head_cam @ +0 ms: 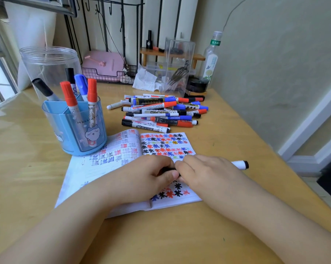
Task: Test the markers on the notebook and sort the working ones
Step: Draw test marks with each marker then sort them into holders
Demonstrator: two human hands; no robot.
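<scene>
Item in hand: one white-barrelled whiteboard marker with a black end [240,164], lying crosswise over the right-hand page of the notebook. We hold it with both hands. Our right hand [208,173] wraps the barrel, fingers curled round it, the black end sticking out past the knuckles. Our left hand [151,174] pinches the other end, thumb and fingers closed on what looks like a black cap; whether the cap is coming off or going on we cannot tell.

Progress, as we judge it: partway. The open lined notebook [122,155] on the table shows its right page nearly covered in red, black and blue asterisk marks with a few yellow and green ones, so many tests are recorded. Five markers stand sorted in the pale blue translucent pen holder with a cartoon cat print [75,130]: two red-capped, one blue-capped, two black-capped. A large loose pile of whiteboard markers, red, blue and black capped [160,111], lies beyond the notebook, apparently untested. Most sorting is left.

Surroundings: yellow wooden table [179,235]; clear round plastic jar [50,63] behind the holder; clear rectangular acrylic box [178,67] holding dark metal clips; clear plastic bottle with green label [212,58]; crumpled white tissue [145,79]; pink case in a black wire basket [103,63].
</scene>
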